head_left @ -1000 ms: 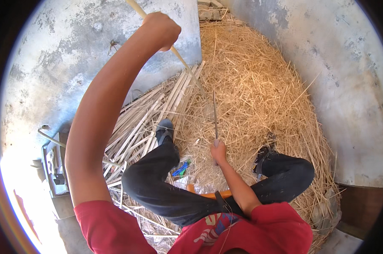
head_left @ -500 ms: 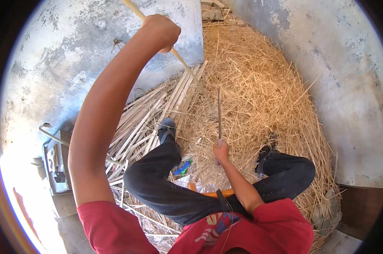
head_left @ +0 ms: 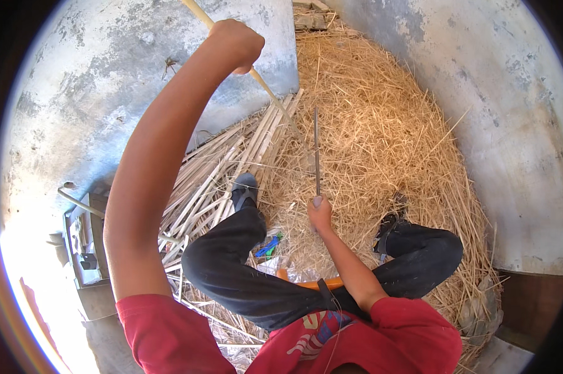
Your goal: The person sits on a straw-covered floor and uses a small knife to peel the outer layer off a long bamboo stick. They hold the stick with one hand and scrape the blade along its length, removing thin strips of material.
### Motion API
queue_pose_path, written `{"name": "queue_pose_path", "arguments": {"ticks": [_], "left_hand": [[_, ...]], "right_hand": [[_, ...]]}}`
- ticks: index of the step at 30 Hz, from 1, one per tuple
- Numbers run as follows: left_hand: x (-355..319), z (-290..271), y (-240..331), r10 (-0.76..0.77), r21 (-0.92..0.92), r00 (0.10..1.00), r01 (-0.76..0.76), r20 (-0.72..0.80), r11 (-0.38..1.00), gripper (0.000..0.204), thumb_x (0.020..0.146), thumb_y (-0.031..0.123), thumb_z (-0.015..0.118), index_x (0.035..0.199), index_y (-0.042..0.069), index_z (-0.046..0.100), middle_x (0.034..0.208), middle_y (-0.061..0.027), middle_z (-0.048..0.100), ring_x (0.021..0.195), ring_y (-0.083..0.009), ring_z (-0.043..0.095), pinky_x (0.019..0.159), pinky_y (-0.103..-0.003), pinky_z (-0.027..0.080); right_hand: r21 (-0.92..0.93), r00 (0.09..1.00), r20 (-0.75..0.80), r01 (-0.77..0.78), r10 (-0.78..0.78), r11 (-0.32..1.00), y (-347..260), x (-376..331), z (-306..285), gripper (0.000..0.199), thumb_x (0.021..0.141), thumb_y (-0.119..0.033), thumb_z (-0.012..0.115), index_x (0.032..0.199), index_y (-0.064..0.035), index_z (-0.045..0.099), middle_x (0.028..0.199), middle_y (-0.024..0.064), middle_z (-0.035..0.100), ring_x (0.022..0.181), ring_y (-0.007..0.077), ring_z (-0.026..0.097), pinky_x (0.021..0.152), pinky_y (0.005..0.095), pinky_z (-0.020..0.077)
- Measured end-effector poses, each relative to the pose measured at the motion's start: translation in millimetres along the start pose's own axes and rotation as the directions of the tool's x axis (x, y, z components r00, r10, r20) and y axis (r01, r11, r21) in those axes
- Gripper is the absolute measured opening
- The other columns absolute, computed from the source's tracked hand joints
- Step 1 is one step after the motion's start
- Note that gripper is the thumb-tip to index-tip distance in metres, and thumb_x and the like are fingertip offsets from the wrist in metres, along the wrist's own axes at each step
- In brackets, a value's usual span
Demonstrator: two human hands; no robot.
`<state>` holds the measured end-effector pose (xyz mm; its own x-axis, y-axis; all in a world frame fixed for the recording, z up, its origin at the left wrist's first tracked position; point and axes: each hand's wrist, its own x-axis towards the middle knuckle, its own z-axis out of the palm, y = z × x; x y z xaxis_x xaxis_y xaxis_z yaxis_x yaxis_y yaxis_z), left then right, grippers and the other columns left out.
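Observation:
Raised high at the upper left, my left hand [head_left: 236,45] is wrapped round a long pale cane pole [head_left: 273,96]. The pole slants down to the right, and its lower end reaches the shavings. Lower and nearer to me, my right hand [head_left: 319,214] grips the handle of a long, narrow-bladed knife [head_left: 317,146]. Its dark blade points away from me, just right of the pole's lower end, with a small gap showing between them. Most of the knife's handle is hidden by my fingers.
A deep heap of straw-coloured shavings [head_left: 381,131] spreads between two weathered walls. Split strips [head_left: 216,171] lie in a pile by my left foot. Blue and green items [head_left: 269,245] sit between my legs. An open box [head_left: 85,243] stands at far left.
My right hand has moved slightly away from me and to the left, carrying the knife so its tip sits farther forward. My left hand and the pole have barely shifted.

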<state>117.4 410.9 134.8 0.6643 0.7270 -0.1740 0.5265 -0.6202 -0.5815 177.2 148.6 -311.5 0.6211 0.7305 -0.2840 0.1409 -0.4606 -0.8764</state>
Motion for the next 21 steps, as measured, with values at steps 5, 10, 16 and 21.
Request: {"name": "queue_pose_path", "arguments": {"ticks": [5,10,16,21], "left_hand": [[6,8,9,0.073,0.126,0.997,-0.068,-0.03,0.99,0.009,0.072,0.01,0.074,0.076,0.004,0.07,0.075,-0.0141,0.069,0.074,-0.0302,0.068,0.063,-0.039,0.053],[0,17,-1,0.066,0.033,0.996,-0.065,-0.055,0.997,0.007,0.071,0.009,0.073,0.071,0.003,0.069,0.073,-0.0136,0.068,0.072,-0.0287,0.068,0.064,-0.038,0.052],[-13,2,6,0.074,0.036,0.996,-0.073,-0.048,0.997,0.003,0.069,0.004,0.072,0.07,0.004,0.069,0.07,-0.0137,0.068,0.071,-0.0298,0.068,0.063,-0.038,0.052],[-1,-5,15,0.118,-0.004,0.984,-0.12,-0.137,0.993,0.006,0.065,0.001,0.07,0.071,0.003,0.069,0.069,-0.0148,0.067,0.07,-0.0307,0.067,0.06,-0.039,0.054]], "right_hand": [[-0.124,0.986,0.059,-0.146,0.154,0.981,33,4,16,0.031,0.076,-0.014,0.065,0.101,0.0009,0.057,0.082,0.0173,0.063,0.075,0.0299,0.064,0.07,0.0397,0.0503],[-0.006,0.99,0.075,-0.122,0.122,0.993,50,-4,-2,0.035,0.076,-0.015,0.063,0.106,0.0011,0.055,0.086,0.0204,0.063,0.081,0.0339,0.063,0.072,0.0424,0.0498],[-0.068,0.998,-0.039,0.049,-0.052,0.997,15,-12,8,0.028,0.077,-0.013,0.064,0.099,0.0019,0.056,0.08,0.0174,0.062,0.069,0.0277,0.063,0.062,0.0375,0.0499],[-0.157,0.97,0.027,-0.236,0.243,0.959,40,2,11,0.03,0.076,-0.015,0.065,0.099,0.0013,0.057,0.082,0.0179,0.063,0.073,0.0297,0.065,0.065,0.039,0.0498]]}}
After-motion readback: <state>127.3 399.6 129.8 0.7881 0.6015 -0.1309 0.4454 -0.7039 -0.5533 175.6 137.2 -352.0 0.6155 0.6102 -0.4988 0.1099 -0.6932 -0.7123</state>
